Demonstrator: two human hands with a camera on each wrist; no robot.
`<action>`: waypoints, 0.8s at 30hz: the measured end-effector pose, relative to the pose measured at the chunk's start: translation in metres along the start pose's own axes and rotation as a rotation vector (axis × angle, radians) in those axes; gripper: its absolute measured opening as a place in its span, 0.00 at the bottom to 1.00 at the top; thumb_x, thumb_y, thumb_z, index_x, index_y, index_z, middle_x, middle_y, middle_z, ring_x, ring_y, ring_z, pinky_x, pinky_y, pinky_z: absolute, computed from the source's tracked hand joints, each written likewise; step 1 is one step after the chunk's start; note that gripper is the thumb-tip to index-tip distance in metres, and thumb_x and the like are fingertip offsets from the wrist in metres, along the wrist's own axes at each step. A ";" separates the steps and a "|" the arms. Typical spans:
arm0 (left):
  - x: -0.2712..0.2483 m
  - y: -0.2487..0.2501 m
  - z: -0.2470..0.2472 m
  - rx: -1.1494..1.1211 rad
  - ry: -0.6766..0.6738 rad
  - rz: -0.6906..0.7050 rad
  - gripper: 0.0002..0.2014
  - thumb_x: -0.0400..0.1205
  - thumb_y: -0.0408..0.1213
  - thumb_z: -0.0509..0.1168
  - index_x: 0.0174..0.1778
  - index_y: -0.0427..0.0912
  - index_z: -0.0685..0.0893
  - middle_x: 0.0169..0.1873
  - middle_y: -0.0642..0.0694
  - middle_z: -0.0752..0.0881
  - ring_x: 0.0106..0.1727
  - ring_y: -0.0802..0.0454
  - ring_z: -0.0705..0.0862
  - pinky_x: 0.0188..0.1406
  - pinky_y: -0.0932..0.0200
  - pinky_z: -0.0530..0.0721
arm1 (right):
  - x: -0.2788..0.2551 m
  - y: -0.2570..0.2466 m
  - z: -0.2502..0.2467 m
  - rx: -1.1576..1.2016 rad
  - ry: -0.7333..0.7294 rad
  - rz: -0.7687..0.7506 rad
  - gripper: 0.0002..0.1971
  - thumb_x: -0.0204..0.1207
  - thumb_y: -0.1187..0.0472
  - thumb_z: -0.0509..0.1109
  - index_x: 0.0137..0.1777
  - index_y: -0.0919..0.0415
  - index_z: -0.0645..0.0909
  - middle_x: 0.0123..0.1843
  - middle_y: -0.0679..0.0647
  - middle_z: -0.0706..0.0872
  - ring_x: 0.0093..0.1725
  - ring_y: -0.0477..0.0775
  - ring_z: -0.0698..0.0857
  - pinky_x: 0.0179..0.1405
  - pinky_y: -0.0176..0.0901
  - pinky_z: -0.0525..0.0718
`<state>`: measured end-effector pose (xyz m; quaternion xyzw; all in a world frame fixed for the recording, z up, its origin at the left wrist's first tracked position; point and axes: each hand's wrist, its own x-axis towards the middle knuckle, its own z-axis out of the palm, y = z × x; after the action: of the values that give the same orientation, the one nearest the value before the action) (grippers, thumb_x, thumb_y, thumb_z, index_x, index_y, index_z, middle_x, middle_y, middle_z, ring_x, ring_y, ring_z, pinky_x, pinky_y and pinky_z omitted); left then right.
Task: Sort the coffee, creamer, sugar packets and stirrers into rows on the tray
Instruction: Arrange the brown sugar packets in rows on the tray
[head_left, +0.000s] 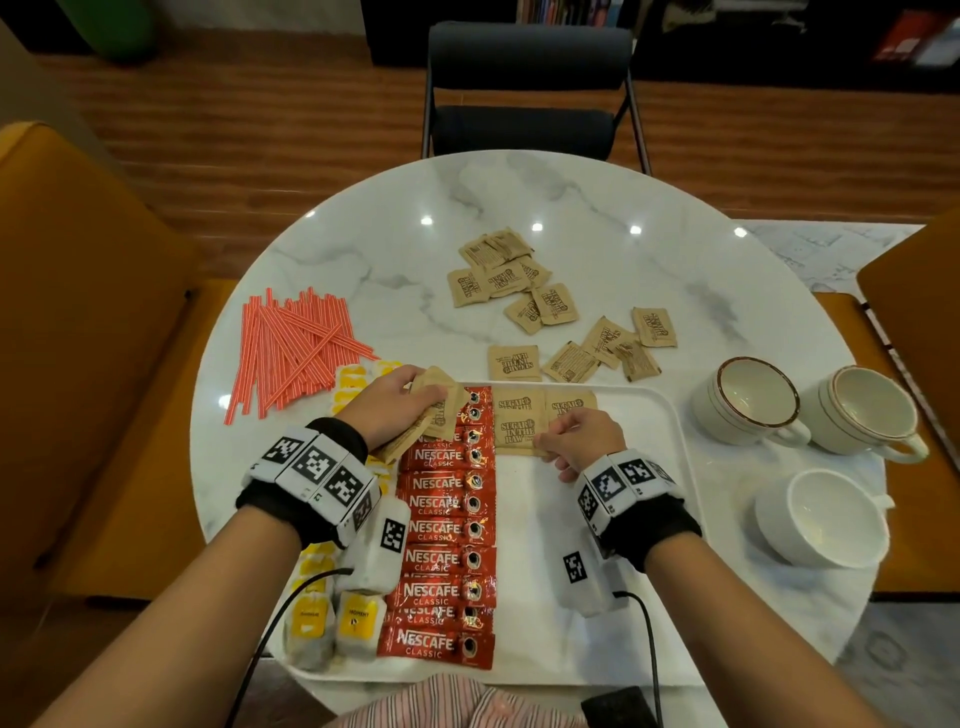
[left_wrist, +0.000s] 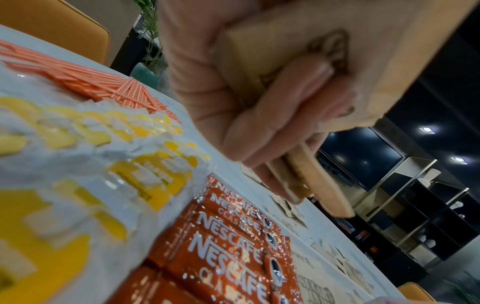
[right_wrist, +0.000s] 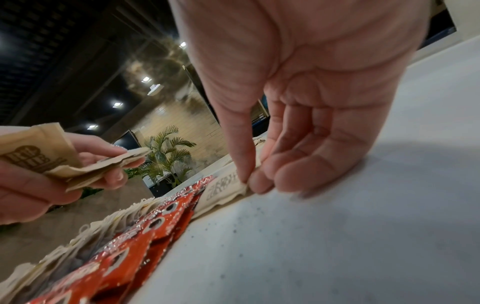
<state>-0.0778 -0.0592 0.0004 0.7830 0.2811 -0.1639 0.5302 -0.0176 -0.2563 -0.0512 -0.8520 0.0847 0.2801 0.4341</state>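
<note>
My left hand (head_left: 410, 402) grips a small stack of brown sugar packets (head_left: 441, 410) just above the far end of the red coffee sachet row (head_left: 447, 530); the wrist view shows the fingers (left_wrist: 272, 123) curled round the stack (left_wrist: 298, 41). My right hand (head_left: 571, 439) pinches the near right corner of a sugar packet (head_left: 517, 434) lying on the white tray (head_left: 649, 519), thumb and forefinger (right_wrist: 249, 181) meeting on its edge (right_wrist: 223, 189). Two more sugar packets lie flat behind it. Yellow creamer packets (head_left: 332, 623) line the tray's left side.
Orange stirrers (head_left: 296, 348) are heaped on the marble table at the left. Several loose sugar packets (head_left: 519, 291) are scattered beyond the tray. Three white cups (head_left: 748, 400) (head_left: 867, 410) (head_left: 821, 519) stand to the right. A dark chair (head_left: 524, 88) faces the far edge.
</note>
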 end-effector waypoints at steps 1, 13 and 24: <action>0.000 0.001 0.001 -0.004 -0.004 -0.003 0.14 0.84 0.43 0.59 0.65 0.44 0.75 0.39 0.51 0.83 0.36 0.56 0.83 0.32 0.65 0.78 | 0.000 0.000 0.000 0.001 0.002 -0.005 0.12 0.69 0.68 0.74 0.33 0.58 0.73 0.30 0.54 0.83 0.24 0.47 0.77 0.30 0.38 0.81; -0.007 0.009 0.020 -0.022 -0.167 -0.016 0.14 0.80 0.43 0.66 0.60 0.43 0.80 0.49 0.41 0.88 0.46 0.46 0.86 0.58 0.49 0.83 | -0.013 -0.005 -0.021 0.170 -0.119 -0.183 0.09 0.72 0.60 0.74 0.41 0.55 0.75 0.39 0.57 0.83 0.29 0.50 0.80 0.36 0.45 0.84; 0.001 0.020 0.064 0.032 -0.205 0.063 0.17 0.80 0.50 0.64 0.58 0.43 0.82 0.52 0.45 0.89 0.53 0.50 0.87 0.62 0.53 0.81 | -0.023 -0.006 -0.031 0.205 -0.261 -0.232 0.13 0.74 0.72 0.69 0.58 0.67 0.76 0.33 0.55 0.80 0.25 0.46 0.81 0.31 0.38 0.83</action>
<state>-0.0626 -0.1240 -0.0101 0.7788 0.1980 -0.2308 0.5487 -0.0217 -0.2795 -0.0194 -0.7638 -0.0433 0.3262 0.5553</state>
